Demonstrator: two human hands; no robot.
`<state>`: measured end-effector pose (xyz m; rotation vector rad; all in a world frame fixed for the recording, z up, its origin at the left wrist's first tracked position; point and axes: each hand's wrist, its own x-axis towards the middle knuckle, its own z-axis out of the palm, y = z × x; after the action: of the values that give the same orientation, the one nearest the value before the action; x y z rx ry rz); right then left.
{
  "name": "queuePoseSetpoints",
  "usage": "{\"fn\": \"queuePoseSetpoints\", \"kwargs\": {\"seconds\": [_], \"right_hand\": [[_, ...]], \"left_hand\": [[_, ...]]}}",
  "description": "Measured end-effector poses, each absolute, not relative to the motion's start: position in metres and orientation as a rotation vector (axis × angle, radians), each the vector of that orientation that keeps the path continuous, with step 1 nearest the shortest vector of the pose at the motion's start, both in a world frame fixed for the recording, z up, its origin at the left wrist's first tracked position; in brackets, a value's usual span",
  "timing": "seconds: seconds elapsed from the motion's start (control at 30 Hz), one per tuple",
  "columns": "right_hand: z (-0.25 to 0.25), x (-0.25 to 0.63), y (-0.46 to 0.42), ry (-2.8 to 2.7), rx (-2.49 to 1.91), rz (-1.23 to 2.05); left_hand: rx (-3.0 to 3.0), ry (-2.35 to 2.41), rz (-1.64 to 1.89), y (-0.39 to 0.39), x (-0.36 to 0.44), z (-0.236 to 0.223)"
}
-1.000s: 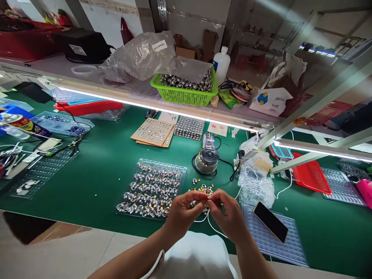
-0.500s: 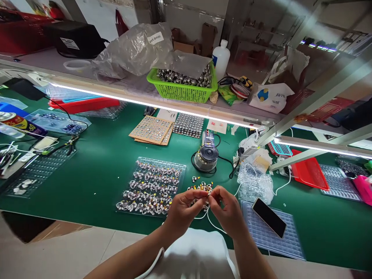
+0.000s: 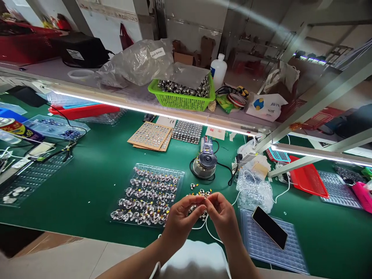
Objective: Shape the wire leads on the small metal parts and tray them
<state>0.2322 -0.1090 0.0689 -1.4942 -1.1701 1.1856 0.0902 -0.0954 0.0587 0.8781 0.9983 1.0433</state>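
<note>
My left hand (image 3: 183, 217) and my right hand (image 3: 223, 215) meet at the fingertips above a pile of small electronic parts (image 3: 200, 211) with red and yellow bits. Both hands are closed in a pinch, thumb against fingers. Whatever sits between the fingertips is too small and too covered to name. Left of my hands lies a clear plastic tray (image 3: 180, 174) holding rows of small parts (image 3: 145, 192) with looped wires. One loose part (image 3: 194, 186) lies just beyond the pile. A white cable (image 3: 213, 235) runs under my hands.
Behind the pile stands a round grey device (image 3: 204, 164) with a black cord. To the right, a phone (image 3: 270, 227) rests on clear trays (image 3: 293, 252), near a bubble-wrap bag (image 3: 254, 193). A shelf overhead carries a green basket (image 3: 181, 101) of metallic balls.
The whole view has tilted up slightly, so the bench things sit lower in the picture. My hands stay pinched together at the fingertips over the pile.
</note>
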Motion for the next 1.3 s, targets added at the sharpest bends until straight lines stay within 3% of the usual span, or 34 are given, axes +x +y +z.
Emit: {"fn": "queuePoseSetpoints", "kwargs": {"seconds": [0.37,0.9,1.3], "right_hand": [[0.064,0.234,-0.113,-1.004,-1.283,1.351],[0.048,0.223,-0.111,-1.14,-1.289,0.963],[0.048,0.217,-0.112,-0.83,-1.234,1.239]], "left_hand": [[0.666,0.976,1.023,-0.087,0.086,0.062],[0.646,0.961,1.128,-0.088,0.092,0.049],[0.751,0.953,1.181,-0.09,0.095,0.037]]}}
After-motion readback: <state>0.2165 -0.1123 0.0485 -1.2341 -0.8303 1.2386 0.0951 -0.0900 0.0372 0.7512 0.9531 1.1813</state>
